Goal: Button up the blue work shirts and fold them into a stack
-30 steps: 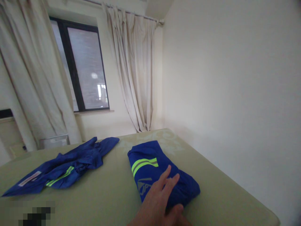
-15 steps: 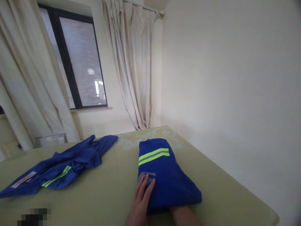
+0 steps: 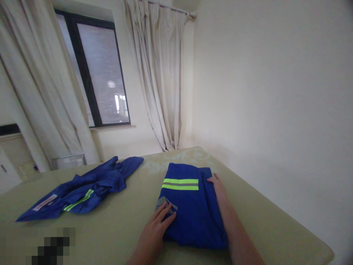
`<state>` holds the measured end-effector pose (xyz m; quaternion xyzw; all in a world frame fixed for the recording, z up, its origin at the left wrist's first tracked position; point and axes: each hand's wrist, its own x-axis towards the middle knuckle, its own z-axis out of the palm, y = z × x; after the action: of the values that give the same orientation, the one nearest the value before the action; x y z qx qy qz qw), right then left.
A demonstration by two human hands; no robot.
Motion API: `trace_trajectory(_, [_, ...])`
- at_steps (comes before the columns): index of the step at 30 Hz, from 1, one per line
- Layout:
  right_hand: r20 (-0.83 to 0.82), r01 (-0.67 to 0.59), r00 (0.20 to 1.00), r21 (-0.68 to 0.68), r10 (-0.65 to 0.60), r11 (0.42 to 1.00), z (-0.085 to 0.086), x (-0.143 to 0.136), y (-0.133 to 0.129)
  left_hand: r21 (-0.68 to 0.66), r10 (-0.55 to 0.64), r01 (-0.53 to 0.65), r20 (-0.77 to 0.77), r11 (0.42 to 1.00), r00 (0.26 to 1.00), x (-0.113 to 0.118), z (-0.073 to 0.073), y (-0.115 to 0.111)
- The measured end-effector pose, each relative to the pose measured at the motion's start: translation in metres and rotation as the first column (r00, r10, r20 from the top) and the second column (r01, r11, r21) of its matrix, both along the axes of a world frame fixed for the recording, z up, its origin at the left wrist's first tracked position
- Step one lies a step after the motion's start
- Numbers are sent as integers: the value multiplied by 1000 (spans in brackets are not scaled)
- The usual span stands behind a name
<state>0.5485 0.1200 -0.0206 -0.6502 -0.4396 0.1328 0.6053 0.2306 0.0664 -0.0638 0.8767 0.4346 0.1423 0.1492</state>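
Observation:
A folded blue work garment (image 3: 194,217) lies flat, with a yellow-green and grey reflective band across its upper part and a grey patch near its left edge. My left hand (image 3: 157,225) rests on its left side, fingers spread over the patch. At the right edge, my right hand (image 3: 219,187) touches the cloth, its thumb over the fabric and apart from the fingers; some fingers are hidden. To the left lies a second blue work garment (image 3: 102,182), crumpled, with a similar band and a pale label.
Both garments lie on a pale green, bed-like surface (image 3: 116,228). A bare wall (image 3: 270,110) runs along its right side. Behind are long curtains (image 3: 162,81) and a dark-framed window (image 3: 103,73). A pixelated dark patch covers the lower left corner.
My right hand has come out from under the garment's near edge to its right edge. The flared lower right part now lies narrower and straighter. My left hand stays on the patch.

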Motion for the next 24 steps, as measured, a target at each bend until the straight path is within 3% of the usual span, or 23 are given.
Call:
trace_trajectory(4, [-132, 266, 959, 137, -249, 954, 43, 4, -33, -47, -12, 15, 48, 999, 999, 11, -3, -11])
trace_trajectory(5, [-103, 256, 965, 208, -239, 944, 53, -5, -46, -63, -69, 75, 86, 995, 994, 16, -4, -16])
trace_trajectory(6, [-1, 144, 989, 222, -148, 964, 60, -18, -59, -79, -149, 161, 136, 984, 979, 21, -4, -22])
trace_trajectory(7, [142, -15, 990, 155, -7, 988, 61, -35, -72, -91, -231, 253, 197, 963, 953, 25, -3, -26])
trace_trajectory(8, [298, -189, 937, 1, 181, 982, 57, -53, -85, -94, -289, 323, 269, 942, 919, 27, 0, -30])
trace_trajectory(9, [419, -273, 851, -165, 318, 948, 48, -71, -96, -91, -298, 348, 346, 933, 890, 27, 5, -30])
trace_trajectory(10, [501, -280, 764, -310, 406, 909, 33, -87, -106, -90, -249, 314, 424, 945, 871, 23, 10, -28])
trace_trajectory(11, [552, -239, 691, -436, 467, 868, 15, -99, -113, -97, -145, 220, 492, 971, 858, 15, 16, -21])
trace_trajectory(13, [625, -167, 571, -546, 532, 821, -23, -112, -118, -132, 145, -86, 551, 988, 822, -12, 25, 4])
trace_trajectory(16, [718, -105, 472, -531, 512, 841, -54, -106, -95, -17, 472, -505, 383, 863, 794, -70, 25, 52])
trace_trajectory(18, [760, -52, 452, -499, 466, 865, -52, -91, -61, 103, 686, -717, 223, 690, 693, -105, 18, 77])
trace_trajectory(20, [774, 7, 448, -504, 448, 864, -37, -72, -18, 184, 801, -808, 127, 560, 584, -130, 11, 89])
trace_trajectory(24, [773, 146, 514, -505, 371, 851, -11, -29, 60, 256, 889, -869, 66, 424, 453, -159, 11, 96])
